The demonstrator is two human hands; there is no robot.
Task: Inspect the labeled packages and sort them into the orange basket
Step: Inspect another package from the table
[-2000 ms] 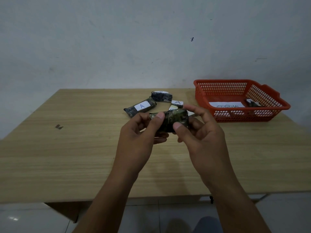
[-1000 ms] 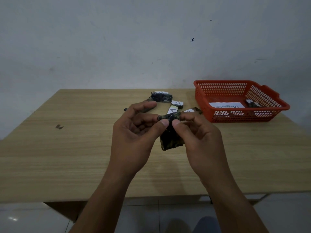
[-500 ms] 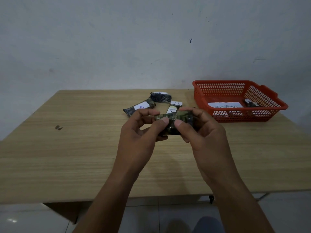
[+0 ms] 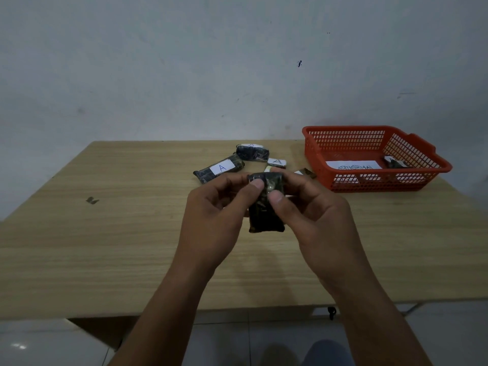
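Both hands pinch the top of one dark package (image 4: 266,207), the left hand (image 4: 219,215) and right hand (image 4: 314,220) each with a thumb pressed on its near face, so it hangs with its long axis upright above the table (image 4: 105,247). From that grip the orange basket (image 4: 375,186) lies farther off and to the right, on the right hand's side, so I'd expect that hand to carry it over. The remaining labeled packages (image 4: 219,169) lie just beyond the grip.

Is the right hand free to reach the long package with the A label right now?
Probably not yet: the right hand and left hand both pinch the dark package. The long A-labelled package lies uncovered beyond.
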